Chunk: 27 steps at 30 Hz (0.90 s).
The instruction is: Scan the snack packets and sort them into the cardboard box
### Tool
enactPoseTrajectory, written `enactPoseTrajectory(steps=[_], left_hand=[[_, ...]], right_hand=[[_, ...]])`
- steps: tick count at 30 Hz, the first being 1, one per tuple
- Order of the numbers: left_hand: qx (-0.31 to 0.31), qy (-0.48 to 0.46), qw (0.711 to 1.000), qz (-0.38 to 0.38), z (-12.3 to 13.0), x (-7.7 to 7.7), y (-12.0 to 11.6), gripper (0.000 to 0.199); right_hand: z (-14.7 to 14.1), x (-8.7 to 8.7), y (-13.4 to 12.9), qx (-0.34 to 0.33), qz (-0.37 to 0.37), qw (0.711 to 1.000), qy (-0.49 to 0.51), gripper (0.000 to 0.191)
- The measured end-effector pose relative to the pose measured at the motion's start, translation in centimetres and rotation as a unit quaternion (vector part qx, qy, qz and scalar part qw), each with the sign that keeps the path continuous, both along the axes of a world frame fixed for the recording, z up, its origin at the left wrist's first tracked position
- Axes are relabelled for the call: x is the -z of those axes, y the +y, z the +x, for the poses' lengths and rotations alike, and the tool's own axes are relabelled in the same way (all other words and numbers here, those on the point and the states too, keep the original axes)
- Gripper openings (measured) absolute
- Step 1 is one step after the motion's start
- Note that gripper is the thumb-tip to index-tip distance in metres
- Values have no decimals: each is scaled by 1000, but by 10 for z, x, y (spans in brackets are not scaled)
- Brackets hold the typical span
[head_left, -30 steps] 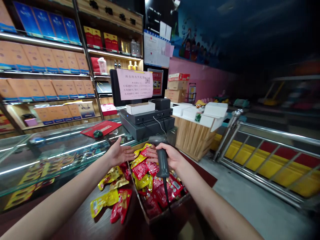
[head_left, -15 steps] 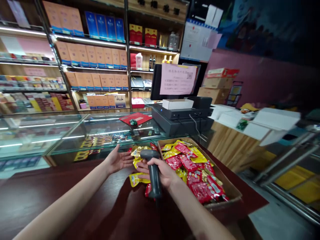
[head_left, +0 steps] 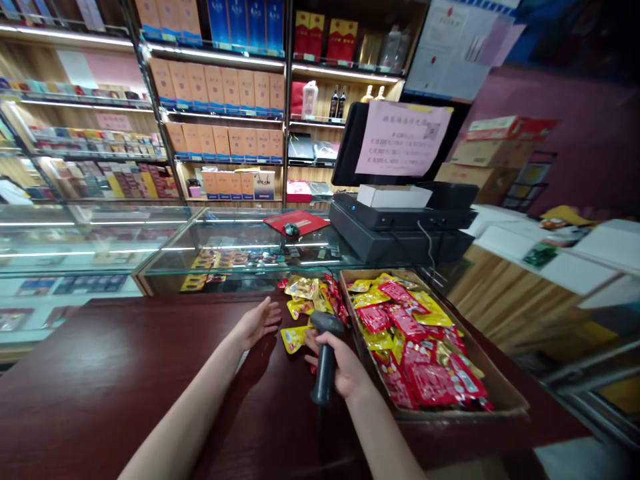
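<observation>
My right hand grips a dark grey barcode scanner by its handle, with the thumb across it and some fingers stretched out behind. The scanner's head points away from me, over a loose pile of yellow, gold and red snack packets. One yellow packet lies just left of the scanner. My left hand hovers over the dark red tabletop, left of that packet, fingers stretched out and nothing held. To the right, a cardboard box holds many red and yellow packets.
Behind the packets stands a glass display counter carrying a red mouse pad and a mouse. A monitor stands on a black cash drawer. Shelves of boxed goods line the back wall; metal rails are at right.
The view has swung, so the scene sits further right in the picture. My left hand has drawn back leftward from the packets. My right hand still holds the scanner.
</observation>
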<state>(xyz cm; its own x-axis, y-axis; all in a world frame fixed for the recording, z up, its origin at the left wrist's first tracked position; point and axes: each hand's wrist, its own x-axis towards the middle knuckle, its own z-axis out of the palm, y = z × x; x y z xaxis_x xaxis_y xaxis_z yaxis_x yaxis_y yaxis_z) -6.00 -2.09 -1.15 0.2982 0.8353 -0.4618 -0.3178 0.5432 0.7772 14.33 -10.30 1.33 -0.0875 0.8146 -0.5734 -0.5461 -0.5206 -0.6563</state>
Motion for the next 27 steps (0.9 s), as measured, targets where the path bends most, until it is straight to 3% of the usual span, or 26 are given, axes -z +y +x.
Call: enactPoseTrajectory(steps=[4,8,13,15,18,22,27], left_hand=[[2,21,999,31,16,11,-10,51],[8,106,992,73,21,23,-16,53],[124,167,971,115,18,31,-26,49],[141,207,960,125,16,30,-29,47],[131,220,960,116,8,21,-27,46],[95,209,964,132,-12,-1,-7,46],[43,230,962,140,-33,-32,23,45]], right_hand=[[0,10,0,14,1,1000,-9,23],[-1,19,5,21,19,1000,12,23],[-6,27,10,21,45,998,36,20],[-8,27,10,7,47,998,47,21],[-11,20,10,-12,71,996,46,22],[-16,1,0,-21,131,991,-3,22],[-30,-15,-22,-102,170,979,-49,23]])
